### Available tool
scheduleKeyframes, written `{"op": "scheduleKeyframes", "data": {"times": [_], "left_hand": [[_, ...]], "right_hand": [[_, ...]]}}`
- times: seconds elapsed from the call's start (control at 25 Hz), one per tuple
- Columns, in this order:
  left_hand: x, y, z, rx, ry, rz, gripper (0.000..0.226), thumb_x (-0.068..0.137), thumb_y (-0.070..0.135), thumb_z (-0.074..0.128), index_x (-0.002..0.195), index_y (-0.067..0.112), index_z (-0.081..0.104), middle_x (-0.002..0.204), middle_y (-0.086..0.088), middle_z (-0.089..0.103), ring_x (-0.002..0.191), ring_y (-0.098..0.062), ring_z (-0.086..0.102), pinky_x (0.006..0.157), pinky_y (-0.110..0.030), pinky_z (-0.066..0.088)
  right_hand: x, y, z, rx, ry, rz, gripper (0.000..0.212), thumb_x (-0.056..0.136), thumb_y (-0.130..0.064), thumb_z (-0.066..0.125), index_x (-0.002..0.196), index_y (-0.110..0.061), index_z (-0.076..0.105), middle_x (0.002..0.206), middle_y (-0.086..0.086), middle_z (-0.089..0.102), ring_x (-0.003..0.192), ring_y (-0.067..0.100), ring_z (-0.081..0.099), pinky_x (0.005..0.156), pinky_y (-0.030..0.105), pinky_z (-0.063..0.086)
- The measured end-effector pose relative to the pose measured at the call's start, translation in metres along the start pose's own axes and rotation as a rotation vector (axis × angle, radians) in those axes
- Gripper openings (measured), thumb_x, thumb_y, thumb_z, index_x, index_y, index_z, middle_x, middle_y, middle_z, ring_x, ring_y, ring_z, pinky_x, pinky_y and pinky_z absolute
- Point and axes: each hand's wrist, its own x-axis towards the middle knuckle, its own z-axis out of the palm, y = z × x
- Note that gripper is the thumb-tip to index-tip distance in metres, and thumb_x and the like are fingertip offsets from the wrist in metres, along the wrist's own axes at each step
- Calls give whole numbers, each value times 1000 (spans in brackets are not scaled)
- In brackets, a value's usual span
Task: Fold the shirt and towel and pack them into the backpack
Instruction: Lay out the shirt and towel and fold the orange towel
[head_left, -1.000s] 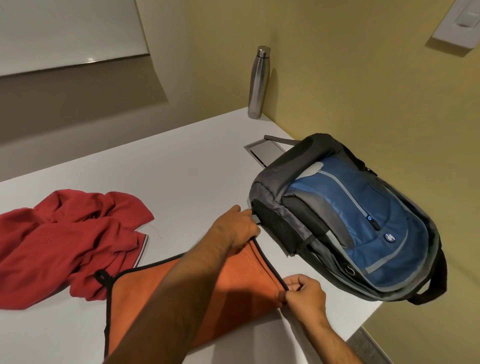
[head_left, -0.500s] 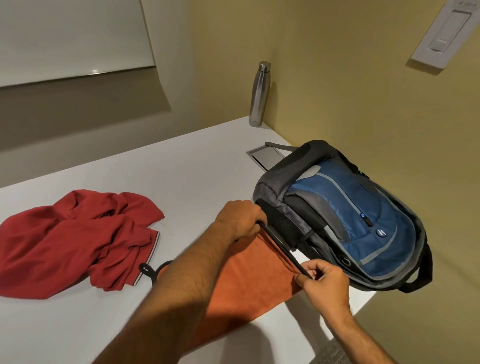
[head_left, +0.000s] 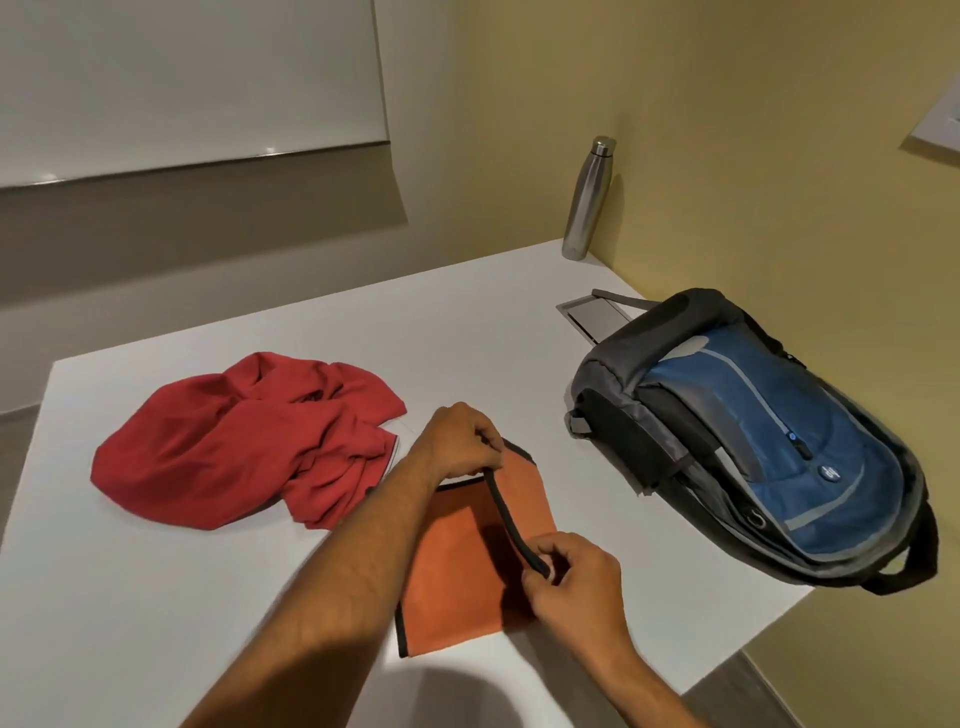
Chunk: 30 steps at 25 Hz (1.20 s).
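Folded over since before, the orange towel (head_left: 467, 566) stays pinched by your left hand (head_left: 460, 441) and right hand (head_left: 571, 577), aligning its black edge

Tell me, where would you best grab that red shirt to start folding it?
Probably at the striped hem edge of the shirt, coming from the near right. The rest is a crumpled heap, and only that edge lies flat and traceable.

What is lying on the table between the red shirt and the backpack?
In the head view, the orange towel, gripped by both hands, lies between the red shirt and the backpack.
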Motion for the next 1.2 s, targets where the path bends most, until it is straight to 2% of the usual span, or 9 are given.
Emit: {"op": "scheduleKeyframes", "data": {"times": [0.2,0.36,0.6,0.72,0.84,1.0,1.08,1.12,1.2], "left_hand": [[-22,-51,-8,16,34,-101,38,69,-2,80,101,17,77,89,9,64,80,-7,58,62,-10,44],[-32,-85,-9,-24,56,-158,44,70,-9,76,107,15,74,106,1,67,96,-13,60,80,-19,50],[-39,-120,-3,-78,106,-209,43,74,-14,67,106,14,74,102,-1,66,89,-14,61,67,-17,51],[-44,-133,5,-93,145,-256,34,78,-6,67,104,15,73,101,0,66,85,-12,60,63,-14,50],[-50,-143,17,-24,234,-283,27,80,10,72,106,18,71,109,-2,67,92,-15,60,78,-25,52],[-64,-152,41,330,386,3,49,87,32,66,131,15,58,136,-6,56,126,-28,51,102,-38,46],[-76,-155,60,537,386,162,67,87,53,54,140,12,48,144,-12,52,133,-31,49,107,-45,44],[-81,-158,72,621,360,204,75,87,61,47,142,10,45,146,-14,50,134,-32,48,108,-48,42],[-94,-167,96,667,323,227,82,89,67,43,145,7,45,150,-17,44,138,-35,42,107,-53,34]], "right_hand": [[-9,-10,53,-86,-98,-39,25,70,-3,66,79,-25,72,81,-17,65,77,6,60,65,9,46],[-12,-11,85,-132,-157,-62,26,69,-5,59,85,-20,73,85,-10,66,78,9,60,70,14,49],[-17,-17,111,-168,-213,-91,23,67,-16,52,81,-18,69,80,-7,60,74,15,56,63,24,47],[-20,-16,117,-201,-304,-73,21,70,-28,54,83,-18,67,83,-5,61,76,16,55,63,28,44],[-18,-7,119,-244,-351,-66,30,71,-39,66,97,-25,68,92,-14,63,82,9,56,69,22,46],[3,26,107,-265,-109,-251,38,88,-49,55,117,-26,66,117,-10,66,105,6,56,93,24,46],[19,44,98,-370,-102,-305,59,96,-59,40,143,-24,46,149,-7,44,135,11,40,115,31,30],[26,53,94,-470,-164,-304,70,97,-64,30,153,-24,25,161,-5,17,148,13,17,122,33,14],[36,74,90,-671,-284,-323,81,94,-72,17,155,-25,-10,159,-3,-24,148,15,-20,121,37,-11]]}}
